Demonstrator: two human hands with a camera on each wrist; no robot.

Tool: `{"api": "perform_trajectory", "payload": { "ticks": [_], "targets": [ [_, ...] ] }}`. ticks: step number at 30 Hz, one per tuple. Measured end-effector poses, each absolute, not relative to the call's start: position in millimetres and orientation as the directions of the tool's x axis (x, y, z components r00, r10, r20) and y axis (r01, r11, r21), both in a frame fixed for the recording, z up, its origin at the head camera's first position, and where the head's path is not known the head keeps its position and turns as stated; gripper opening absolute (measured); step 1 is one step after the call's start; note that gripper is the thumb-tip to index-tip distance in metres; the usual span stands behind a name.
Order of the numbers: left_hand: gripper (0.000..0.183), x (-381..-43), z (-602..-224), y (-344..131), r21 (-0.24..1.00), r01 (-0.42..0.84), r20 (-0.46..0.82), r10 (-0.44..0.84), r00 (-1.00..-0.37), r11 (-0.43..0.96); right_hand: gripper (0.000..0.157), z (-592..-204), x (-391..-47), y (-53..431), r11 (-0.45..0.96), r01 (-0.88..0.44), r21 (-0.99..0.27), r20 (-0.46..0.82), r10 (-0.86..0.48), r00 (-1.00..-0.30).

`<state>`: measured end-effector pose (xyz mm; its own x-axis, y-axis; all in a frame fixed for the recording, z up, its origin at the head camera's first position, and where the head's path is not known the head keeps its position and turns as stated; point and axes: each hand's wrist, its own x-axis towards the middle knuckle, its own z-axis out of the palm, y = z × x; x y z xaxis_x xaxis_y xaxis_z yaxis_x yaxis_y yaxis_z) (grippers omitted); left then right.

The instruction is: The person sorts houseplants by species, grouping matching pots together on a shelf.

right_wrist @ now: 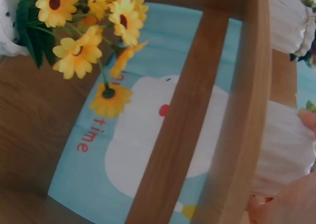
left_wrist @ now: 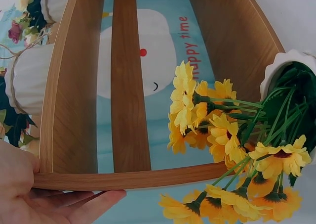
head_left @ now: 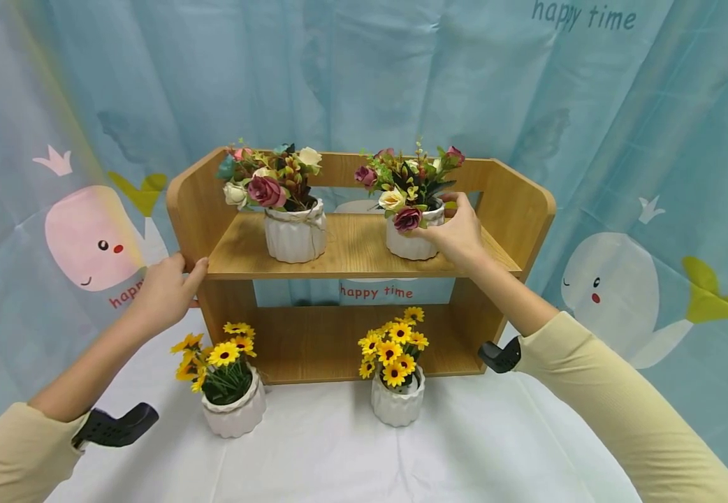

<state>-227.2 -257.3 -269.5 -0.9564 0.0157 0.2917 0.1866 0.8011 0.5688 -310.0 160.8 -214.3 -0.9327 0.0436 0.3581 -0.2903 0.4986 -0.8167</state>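
Observation:
On the upper board of a two-tier wooden shelf, my right hand grips a white ribbed flower pot with purple and cream artificial roses. Its thumb and fingers lie on the pot's right side. My left hand holds the shelf's left side panel, fingers along the outer face in the left wrist view. A second white pot of mixed roses, tied with twine, stands on the upper board at left.
Two white pots of yellow sunflowers stand in front of the shelf: a left pot and a right pot, on a white tablecloth. Behind hangs a blue curtain with whale prints.

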Motion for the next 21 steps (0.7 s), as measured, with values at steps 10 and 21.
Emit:
{"api": "perform_trajectory", "payload": {
  "ticks": [10, 21],
  "targets": [
    [0.057, -227, -269, -258, 0.575, 0.18, 0.282, 0.014, -0.959, 0.798, 0.096, -221, -306, 164, 0.473, -0.324, -0.819, 0.365, -0.005, -0.931],
    [0.056, -227, -269, -257, 0.582, 0.17, 0.271, 0.007, -0.963, 0.795, 0.108, -232, -283, 158, 0.437, -0.282, -0.854, 0.312, -0.002, -0.95]
  ]
}}
